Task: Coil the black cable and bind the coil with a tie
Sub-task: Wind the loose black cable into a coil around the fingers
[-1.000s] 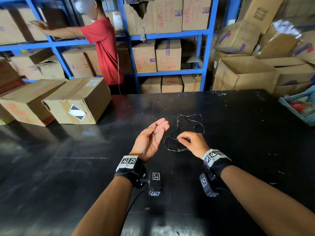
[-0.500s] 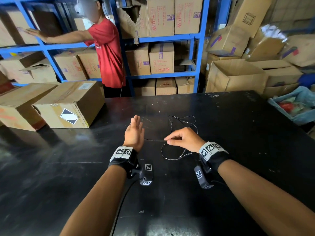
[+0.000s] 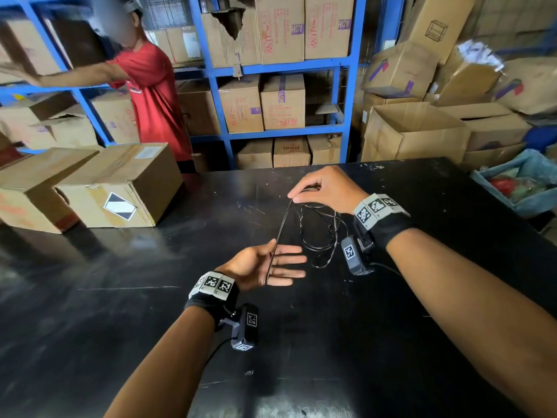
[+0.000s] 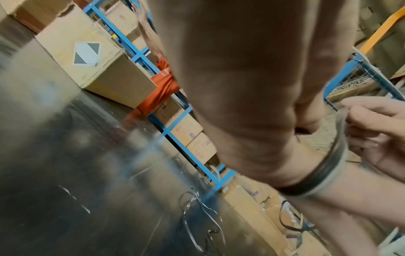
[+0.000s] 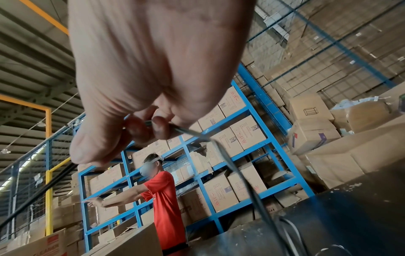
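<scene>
A thin black cable (image 3: 281, 224) runs taut from my right hand (image 3: 297, 198) down to my left hand (image 3: 272, 267). My right thumb and forefinger pinch the cable above the black table (image 3: 150, 297); the right wrist view shows that pinch on the cable (image 5: 175, 129). My left hand is held out with straight fingers (image 3: 289, 259) pointing right. In the left wrist view the cable (image 4: 324, 171) lies in a band across those fingers (image 4: 252, 104). The rest of the cable lies in loose loops (image 3: 324, 236) on the table between my hands. I see no tie.
Two cardboard boxes (image 3: 120, 188) (image 3: 30, 188) sit on the table's left side. A person in a red shirt (image 3: 156, 101) reaches left at the blue shelving (image 3: 224, 122) behind the table. Open cartons (image 3: 413, 134) and a blue bin (image 3: 512, 203) stand at the right.
My right hand has lifted off the table and moved away from me, drawing the cable taut. My left hand has turned so its fingers point right, with the cable now across them.
</scene>
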